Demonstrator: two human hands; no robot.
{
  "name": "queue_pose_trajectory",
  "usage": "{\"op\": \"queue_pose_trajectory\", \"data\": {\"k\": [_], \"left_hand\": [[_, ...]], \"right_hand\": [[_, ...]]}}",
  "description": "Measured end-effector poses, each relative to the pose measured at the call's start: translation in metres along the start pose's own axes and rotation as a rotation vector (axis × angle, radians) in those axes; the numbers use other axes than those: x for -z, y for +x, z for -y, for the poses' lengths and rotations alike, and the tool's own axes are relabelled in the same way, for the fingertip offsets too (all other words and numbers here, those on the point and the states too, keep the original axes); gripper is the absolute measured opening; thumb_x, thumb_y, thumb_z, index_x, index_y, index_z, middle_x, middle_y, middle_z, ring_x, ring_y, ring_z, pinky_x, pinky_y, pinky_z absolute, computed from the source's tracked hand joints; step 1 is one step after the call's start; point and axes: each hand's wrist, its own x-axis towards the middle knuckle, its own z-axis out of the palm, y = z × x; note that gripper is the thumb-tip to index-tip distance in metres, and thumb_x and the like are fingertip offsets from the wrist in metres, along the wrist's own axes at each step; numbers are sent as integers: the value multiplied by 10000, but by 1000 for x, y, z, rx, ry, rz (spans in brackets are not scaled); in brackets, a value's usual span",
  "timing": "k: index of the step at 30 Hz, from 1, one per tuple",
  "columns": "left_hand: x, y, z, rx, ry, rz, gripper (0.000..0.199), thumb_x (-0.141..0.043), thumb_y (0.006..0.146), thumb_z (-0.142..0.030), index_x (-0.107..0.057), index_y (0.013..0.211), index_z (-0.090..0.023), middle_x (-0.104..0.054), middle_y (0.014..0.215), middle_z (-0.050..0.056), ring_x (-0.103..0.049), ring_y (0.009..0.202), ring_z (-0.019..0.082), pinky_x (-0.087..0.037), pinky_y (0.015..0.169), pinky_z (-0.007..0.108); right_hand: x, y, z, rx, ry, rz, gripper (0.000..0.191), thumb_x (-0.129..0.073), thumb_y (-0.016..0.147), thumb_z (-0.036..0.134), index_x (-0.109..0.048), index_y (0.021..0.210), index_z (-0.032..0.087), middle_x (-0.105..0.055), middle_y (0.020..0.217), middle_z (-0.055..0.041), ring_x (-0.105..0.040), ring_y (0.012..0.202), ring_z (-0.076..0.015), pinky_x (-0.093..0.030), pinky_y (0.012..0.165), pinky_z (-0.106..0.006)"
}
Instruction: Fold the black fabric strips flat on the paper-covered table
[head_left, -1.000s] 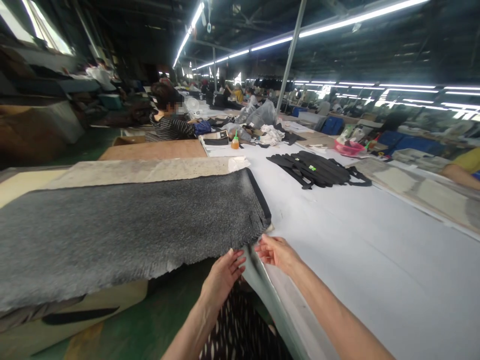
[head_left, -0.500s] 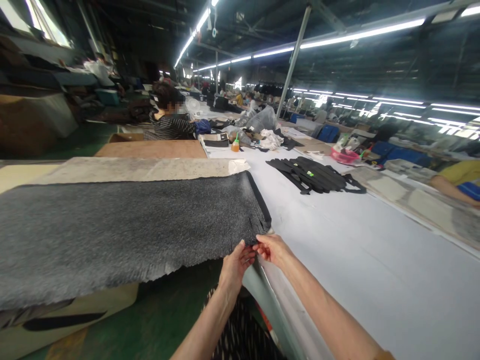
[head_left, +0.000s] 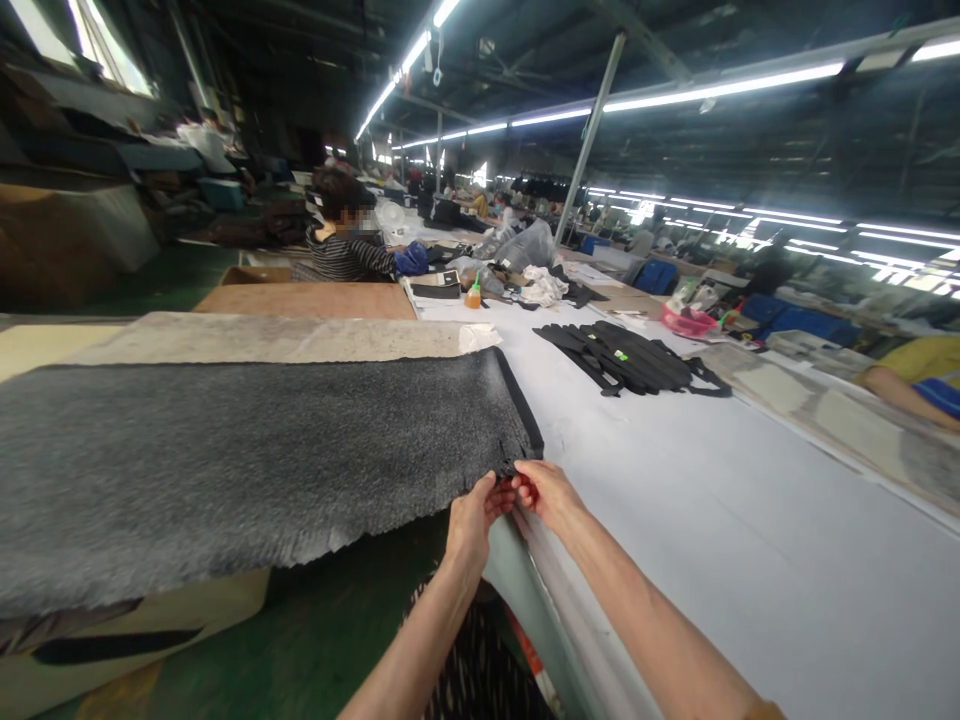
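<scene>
A long dark grey textured fabric sheet [head_left: 285, 460] lies across the left, with a smooth black edge strip at its right end. Its near edge hangs over the table side. At the sheet's near right corner, my left hand [head_left: 472, 512] pinches the edge between thumb and fingers. Right beside it, my right hand [head_left: 551, 495] also pinches the black corner, fingertips almost touching those of the left. Small dark ragged bits show on the fabric just above the fingertips. What lies beneath the pinched corner is hidden.
The white tabletop [head_left: 750, 540] stretches to the right. Black straps [head_left: 630, 355] lie in a pile on it. Farther back are an orange-filled bottle [head_left: 473, 293], plastic bags [head_left: 529, 245] and a pink basket [head_left: 686, 320]. A person in stripes [head_left: 345, 250] sits beyond; a yellow sleeve [head_left: 922, 355] shows at right.
Both hands have shifted slightly up along the corner of the fabric, still pinching it. The camera view has tilted a little; the sheet lies nearly as before.
</scene>
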Motion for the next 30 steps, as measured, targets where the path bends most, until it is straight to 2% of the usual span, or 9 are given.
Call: {"op": "queue_pose_trajectory", "data": {"k": [6,13,21,30], "left_hand": [[0,7,2,-35,-29,50,233,-661,729,-254,-703,743,-25,-703,761,160,-658,691,202,-510,706,276],[-1,6,8,-87,-51,91,228,-710,687,-295,-709,700,-67,-707,759,137,-668,819,249,-491,828,317],[3,8,11,-47,-131,120,347,-771,632,-319,-697,823,-39,-706,841,162,-661,855,247,-496,777,308],[-2,9,9,-58,-179,113,307,-776,617,-300,-691,798,-67,-705,840,126,-657,804,223,-498,772,312]], "right_hand": [[-2,1,2,69,-8,4,167,-644,649,211,-506,602,129,-522,440,4,-396,349,-47,-259,332,-132],[0,8,-5,179,-9,17,287,-709,525,346,-520,579,138,-519,450,9,-384,368,-47,-252,349,-160],[1,13,-15,336,-54,44,330,-680,585,426,-495,535,157,-513,462,10,-365,382,-48,-255,377,-188],[-1,12,-9,397,-136,62,319,-657,640,405,-499,520,155,-508,468,9,-372,393,-52,-275,399,-197]]}}
